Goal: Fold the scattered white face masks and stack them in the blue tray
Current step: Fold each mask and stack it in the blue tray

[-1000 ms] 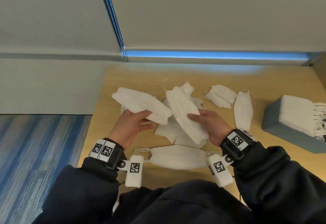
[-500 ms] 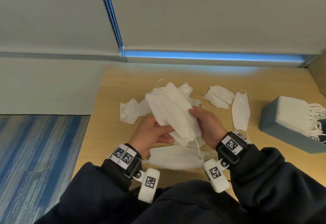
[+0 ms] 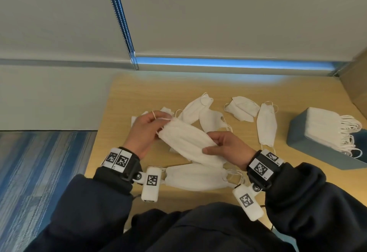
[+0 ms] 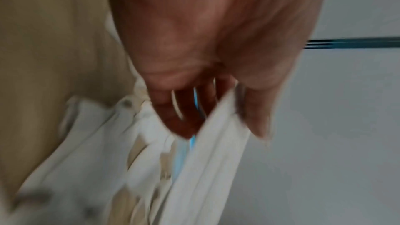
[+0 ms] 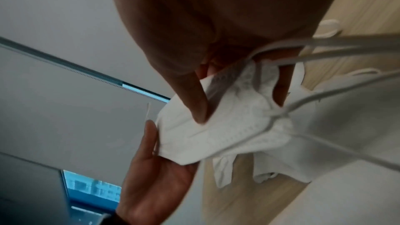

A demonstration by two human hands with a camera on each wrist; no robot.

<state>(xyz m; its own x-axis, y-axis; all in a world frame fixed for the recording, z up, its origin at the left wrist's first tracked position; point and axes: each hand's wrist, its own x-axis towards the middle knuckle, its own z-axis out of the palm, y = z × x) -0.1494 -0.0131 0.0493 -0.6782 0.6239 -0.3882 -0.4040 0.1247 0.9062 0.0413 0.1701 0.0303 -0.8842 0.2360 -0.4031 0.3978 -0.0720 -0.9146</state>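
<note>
A folded white mask (image 3: 190, 142) hangs above the table, stretched slantwise between both hands. My left hand (image 3: 148, 130) pinches its upper left end by the ear loop; the left wrist view shows the left hand (image 4: 216, 126) with thumb and fingers closed on the mask's edge (image 4: 205, 168). My right hand (image 3: 224, 148) grips the lower right end, thumb on top; the right wrist view shows the thumb of my right hand (image 5: 238, 105) pressed on the mask (image 5: 227, 131). The blue tray (image 3: 309, 148) at the right holds a stack of folded masks (image 3: 325, 126).
Several loose masks lie on the wooden table (image 3: 129, 92): one near the front edge (image 3: 196, 176), two behind the hands (image 3: 193, 110), two more towards the tray (image 3: 266, 124). Striped blue carpet (image 3: 39, 172) lies left of the table. A wall and blind stand behind.
One second ago each hand held its own mask; they were brought together. Now the hands have slid apart to the two ends, and the left hand has moved up to the ear loop.
</note>
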